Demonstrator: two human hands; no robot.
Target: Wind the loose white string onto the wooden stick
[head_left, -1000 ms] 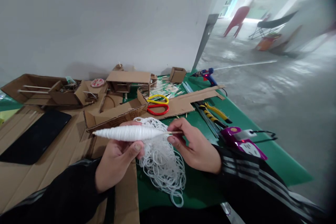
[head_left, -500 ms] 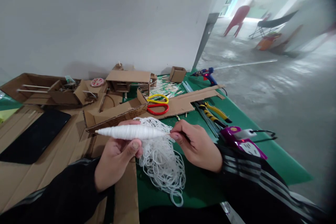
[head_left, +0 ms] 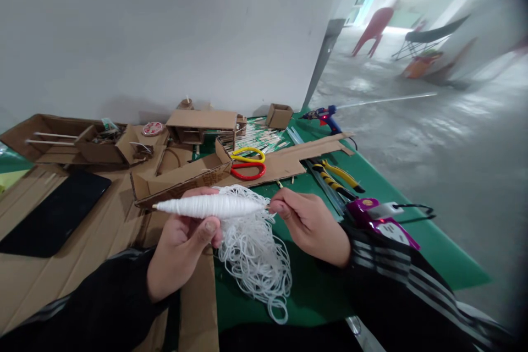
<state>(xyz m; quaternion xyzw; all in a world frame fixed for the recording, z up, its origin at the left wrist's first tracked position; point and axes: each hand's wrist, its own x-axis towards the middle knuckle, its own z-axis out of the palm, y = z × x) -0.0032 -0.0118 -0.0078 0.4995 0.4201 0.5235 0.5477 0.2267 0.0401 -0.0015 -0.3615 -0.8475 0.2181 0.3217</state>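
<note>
A spindle of white thread (head_left: 214,205), wound thick in the middle and tapering to both ends of a thin stick, lies almost level between my hands. My left hand (head_left: 185,245) wraps round its left half from below, thumb in front. At the right tip, the thumb and forefinger of my right hand (head_left: 309,224) pinch the bare stick end. Beneath the spindle, a loose tangle of white cord (head_left: 256,264) spreads over the green tabletop (head_left: 317,302).
Scissors with yellow and red handles (head_left: 248,171), a cardboard tray (head_left: 181,179) and cardboard boxes (head_left: 202,119) lie behind my hands. To the right are pliers (head_left: 342,176), a purple power strip (head_left: 381,225) and a glue gun (head_left: 324,114). A black tablet-like slab (head_left: 55,214) rests on cardboard at left.
The spindle has shifted very slightly to the right, and its winding pattern looks a little turned. Both hands keep their hold; the cord and tools stay put.
</note>
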